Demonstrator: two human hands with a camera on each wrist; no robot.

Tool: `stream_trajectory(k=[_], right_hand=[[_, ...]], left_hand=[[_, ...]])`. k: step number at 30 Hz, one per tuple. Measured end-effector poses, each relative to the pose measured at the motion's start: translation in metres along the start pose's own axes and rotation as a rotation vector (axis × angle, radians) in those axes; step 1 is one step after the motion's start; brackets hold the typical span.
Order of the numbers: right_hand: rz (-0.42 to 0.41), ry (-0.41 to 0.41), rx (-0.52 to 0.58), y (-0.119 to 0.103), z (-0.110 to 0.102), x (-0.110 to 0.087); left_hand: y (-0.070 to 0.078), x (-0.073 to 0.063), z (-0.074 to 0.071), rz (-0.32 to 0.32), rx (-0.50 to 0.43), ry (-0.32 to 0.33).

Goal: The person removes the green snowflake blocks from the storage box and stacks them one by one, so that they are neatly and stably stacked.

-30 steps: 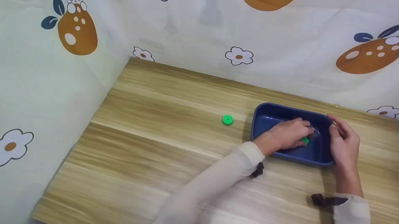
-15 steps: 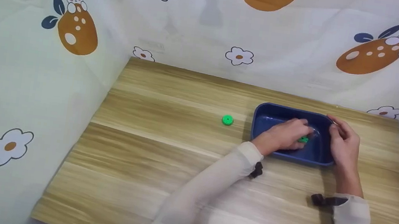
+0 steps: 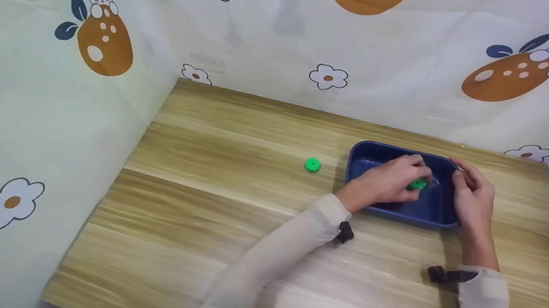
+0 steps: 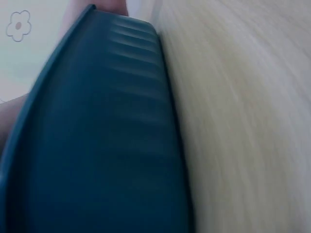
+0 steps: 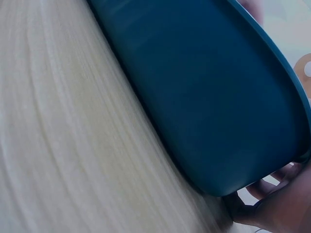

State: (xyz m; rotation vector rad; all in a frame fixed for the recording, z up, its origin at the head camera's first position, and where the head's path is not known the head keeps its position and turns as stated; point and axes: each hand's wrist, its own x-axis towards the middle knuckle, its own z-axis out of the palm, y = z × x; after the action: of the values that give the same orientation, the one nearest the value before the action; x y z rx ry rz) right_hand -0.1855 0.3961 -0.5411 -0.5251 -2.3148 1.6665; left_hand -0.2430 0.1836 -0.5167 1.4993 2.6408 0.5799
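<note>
A dark blue rectangular tub (image 3: 425,213) with rounded corners stands on the wooden table. Over its inside, my left hand (image 3: 393,180) curls its fingers round a small green notched disc (image 3: 419,184), which they partly cover. My right hand (image 3: 475,199) grips the tub's right end, thumb at the rim and fingers round the outside; the right wrist view shows its fingers (image 5: 272,194) against the tub's end. Left of the tub lies a second green disc (image 3: 312,165) with a small hole in its middle.
The wooden table (image 3: 208,177) runs back to a pale curtain (image 3: 268,42) printed with rabbits and flowers, which hangs behind it and along the left side. Black straps with small camera mounts (image 3: 345,233) sit at both wrists.
My left hand has drawn slightly up and to the left with the green disc in its fingers. The right hand and the tub have stayed where they were.
</note>
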Motion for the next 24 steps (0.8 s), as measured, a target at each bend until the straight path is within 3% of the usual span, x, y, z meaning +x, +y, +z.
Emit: stream_trajectory(k=[5, 13, 24], right_hand=[[-0.003, 0.012, 0.008, 0.0, 0.001, 0.0], [-0.045, 0.023, -0.014, -0.001, 0.004, 0.0], [-0.044, 0.025, -0.008, 0.001, 0.002, -0.001]], left_hand=[[-0.007, -0.02, -0.01, 0.028, -0.054, 0.085], [-0.029, -0.056, -0.02, 0.057, -0.135, 0.287], [-0.053, -0.092, -0.026, 0.084, -0.299, 0.382]])
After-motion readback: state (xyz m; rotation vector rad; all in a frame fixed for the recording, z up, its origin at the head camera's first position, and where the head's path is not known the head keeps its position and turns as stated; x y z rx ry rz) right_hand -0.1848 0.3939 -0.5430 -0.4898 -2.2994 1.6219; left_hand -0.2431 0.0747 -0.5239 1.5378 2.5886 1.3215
